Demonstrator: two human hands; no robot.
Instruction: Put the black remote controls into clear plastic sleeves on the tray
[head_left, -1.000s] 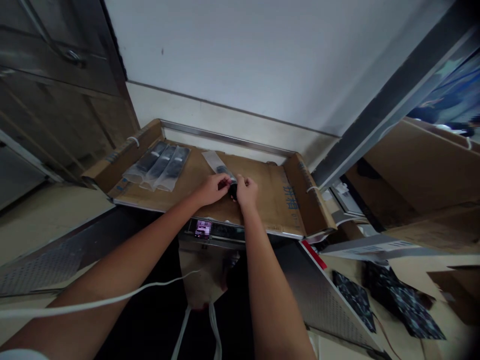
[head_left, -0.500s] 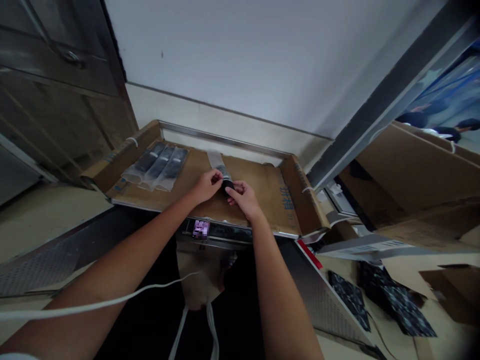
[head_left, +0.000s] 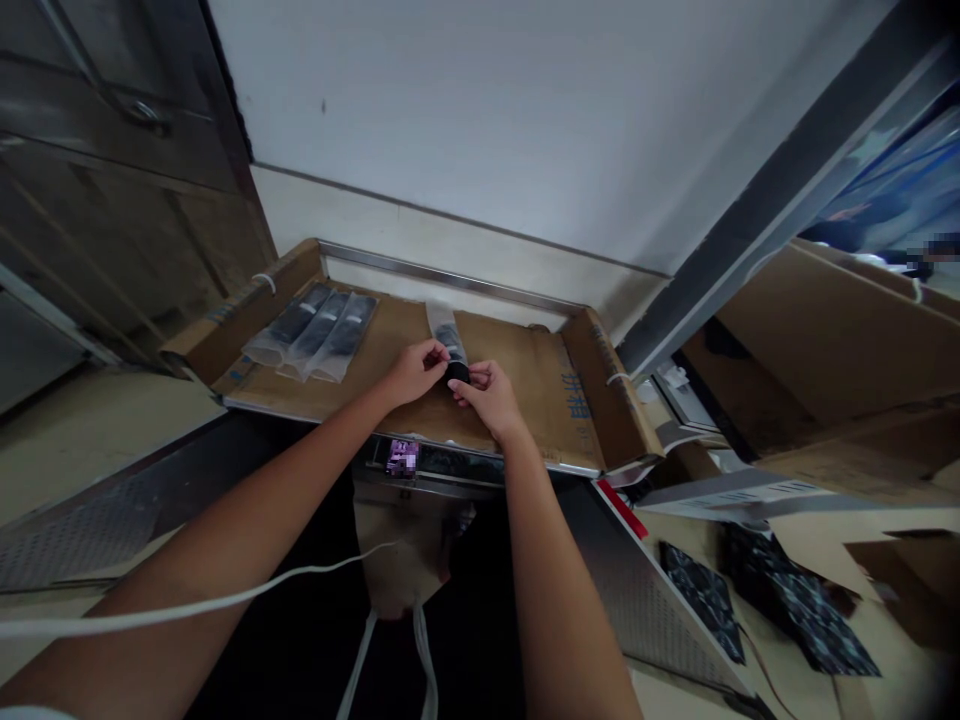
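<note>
My left hand (head_left: 418, 370) is closed, its thumb and fingertips pinching the near, open end of a clear plastic bag (head_left: 442, 316). In my right hand (head_left: 487, 395) is the near end of a dark, rolled-looking item (head_left: 457, 372), gripped between thumb and fingers. Most of this item lies inside the bag, with a pale band showing through; its exact kind cannot be made out. To the left, three filled clear bags (head_left: 330, 335) lie side by side, each with a dark item and a light band inside.
Cardboard (head_left: 517, 375) lines the tray-like work surface, with raised walls left and right. A white wall stands behind it, a metal door (head_left: 112, 180) at left. Large cardboard boxes (head_left: 847, 360) are at right, dark patterned bags (head_left: 802, 600) on the floor. A white cord (head_left: 225, 603) crosses my left forearm.
The dark item sits deeper in the plastic bag, and the bag's far end has swung slightly right. Both hands stay in nearly the same place. The three filled bags have not moved.
</note>
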